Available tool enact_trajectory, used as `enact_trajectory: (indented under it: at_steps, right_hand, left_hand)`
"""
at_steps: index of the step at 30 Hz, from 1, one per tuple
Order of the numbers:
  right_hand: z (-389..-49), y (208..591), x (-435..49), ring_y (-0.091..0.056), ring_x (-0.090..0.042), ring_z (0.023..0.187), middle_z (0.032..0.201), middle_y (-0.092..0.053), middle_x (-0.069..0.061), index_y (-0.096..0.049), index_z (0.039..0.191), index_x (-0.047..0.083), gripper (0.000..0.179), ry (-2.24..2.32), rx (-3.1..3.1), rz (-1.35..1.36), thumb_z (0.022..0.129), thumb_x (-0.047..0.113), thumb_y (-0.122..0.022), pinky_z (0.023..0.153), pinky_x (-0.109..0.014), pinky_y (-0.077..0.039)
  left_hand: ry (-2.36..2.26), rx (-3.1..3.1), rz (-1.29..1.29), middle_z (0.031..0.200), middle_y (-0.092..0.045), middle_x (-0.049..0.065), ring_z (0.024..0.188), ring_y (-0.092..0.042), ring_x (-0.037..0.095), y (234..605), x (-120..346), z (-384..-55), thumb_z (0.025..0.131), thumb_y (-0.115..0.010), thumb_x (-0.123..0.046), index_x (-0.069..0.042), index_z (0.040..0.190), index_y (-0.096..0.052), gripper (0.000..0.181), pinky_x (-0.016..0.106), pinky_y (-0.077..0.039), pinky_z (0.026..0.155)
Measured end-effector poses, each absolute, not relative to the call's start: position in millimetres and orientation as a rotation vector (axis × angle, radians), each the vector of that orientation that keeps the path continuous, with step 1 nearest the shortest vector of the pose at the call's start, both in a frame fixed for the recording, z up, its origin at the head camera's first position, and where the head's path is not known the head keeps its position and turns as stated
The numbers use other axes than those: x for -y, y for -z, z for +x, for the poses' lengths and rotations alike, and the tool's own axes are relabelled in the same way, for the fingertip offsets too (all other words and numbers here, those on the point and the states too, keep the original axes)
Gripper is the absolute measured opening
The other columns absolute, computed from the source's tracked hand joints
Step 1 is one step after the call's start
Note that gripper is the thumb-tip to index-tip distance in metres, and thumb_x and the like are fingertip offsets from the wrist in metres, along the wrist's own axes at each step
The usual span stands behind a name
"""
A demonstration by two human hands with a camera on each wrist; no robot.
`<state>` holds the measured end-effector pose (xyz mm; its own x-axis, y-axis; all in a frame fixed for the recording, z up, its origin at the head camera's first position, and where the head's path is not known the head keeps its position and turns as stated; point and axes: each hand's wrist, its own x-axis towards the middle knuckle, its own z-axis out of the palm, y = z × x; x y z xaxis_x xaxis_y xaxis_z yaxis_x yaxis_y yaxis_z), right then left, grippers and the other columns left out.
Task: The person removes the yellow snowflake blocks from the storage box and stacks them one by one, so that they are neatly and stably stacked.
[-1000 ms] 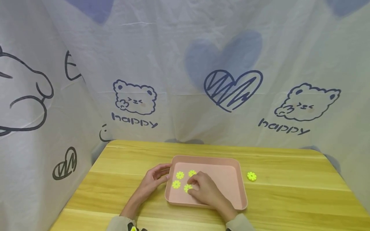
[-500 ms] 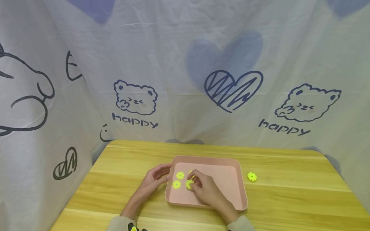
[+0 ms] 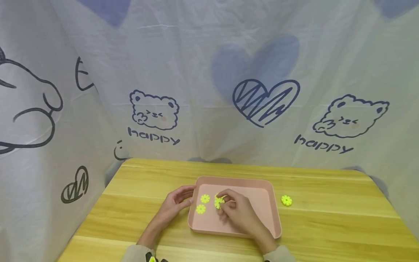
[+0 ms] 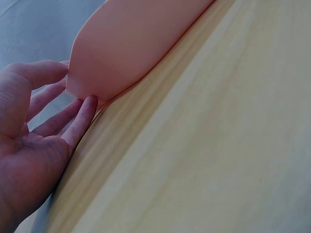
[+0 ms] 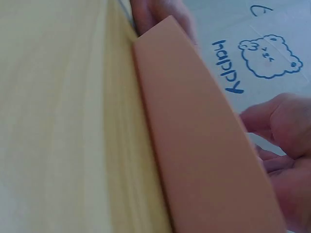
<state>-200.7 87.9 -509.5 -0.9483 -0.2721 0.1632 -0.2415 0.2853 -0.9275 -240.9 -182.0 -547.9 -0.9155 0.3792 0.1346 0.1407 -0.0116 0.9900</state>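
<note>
My right hand (image 3: 240,211) pinches a yellow snowflake disc (image 3: 218,203) with small notches round its edge, above the left half of the pink tray (image 3: 258,207). Another disc is mostly hidden behind the fingers. Two more snowflake discs lie at the tray's left side, an upper one (image 3: 204,198) and a lower one (image 3: 200,209). My left hand (image 3: 173,203) rests against the tray's left wall with loosely bent fingers. The left wrist view shows its fingertips (image 4: 90,102) touching the wall. In the right wrist view, the tray wall (image 5: 194,131) hides the discs.
One more yellow snowflake disc (image 3: 286,200) lies on the wooden table (image 3: 334,214), right of the tray. A white cloth (image 3: 203,145) with printed bears and hearts hangs behind the table and along its left side.
My right hand has moved the lower right disc up and slightly rightward, towards the one above it. My left hand has stayed at the tray's left wall.
</note>
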Motion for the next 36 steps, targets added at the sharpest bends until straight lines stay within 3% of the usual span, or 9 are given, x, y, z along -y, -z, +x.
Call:
enact_trajectory:
  at_steps: [9, 15, 25, 36]
  right_hand:
    - [-197, 498, -101, -0.063, -0.016, 0.091, 0.103, -0.067, -0.005, -0.071, 0.119, 0.007, 0.039, 1.759, -2.570, -0.417, 0.082, -0.001, -0.081, 0.085, -0.026, -0.056]
    - [-196, 497, -109, -0.066, -0.020, 0.089, 0.104, -0.068, -0.011, -0.071, 0.118, 0.001, 0.040, 1.827, -2.552, -0.477, 0.080, -0.011, -0.074, 0.084, -0.027, -0.060]
    - [-190, 495, -128, -0.064, -0.021, 0.092, 0.097, -0.067, 0.002, -0.072, 0.116, 0.013, 0.039, 1.730, -2.718, -0.468, 0.081, -0.005, -0.078, 0.076, -0.028, -0.060]
    - [-187, 496, -156, -0.058, -0.022, 0.088, 0.099, -0.065, 0.003, -0.073, 0.113, 0.012, 0.040, 1.738, -2.882, -0.590, 0.078, -0.005, -0.083, 0.070, -0.028, -0.059]
  left_hand:
    - [-2.046, -2.057, 0.543, 0.150, -0.050, 0.025, 0.138, -0.047, 0.043, 546, 182, -242, 0.100, -0.064, -0.003, 0.006, 0.145, -0.049, 0.048, 0.028, -0.048, 0.107]
    - [-2.045, -2.059, 0.551, 0.150, -0.050, 0.025, 0.138, -0.047, 0.043, 544, 181, -241, 0.100, -0.064, -0.002, 0.006, 0.145, -0.049, 0.048, 0.028, -0.048, 0.107]
    - [-2.050, -2.060, 0.551, 0.149, -0.050, 0.025, 0.138, -0.047, 0.043, 547, 182, -242, 0.099, -0.065, -0.002, 0.006, 0.144, -0.050, 0.048, 0.028, -0.048, 0.107]
    - [-2.051, -2.047, 0.553, 0.150, -0.049, 0.025, 0.139, -0.047, 0.043, 546, 182, -241, 0.100, -0.064, -0.002, 0.005, 0.145, -0.050, 0.048, 0.028, -0.048, 0.107]
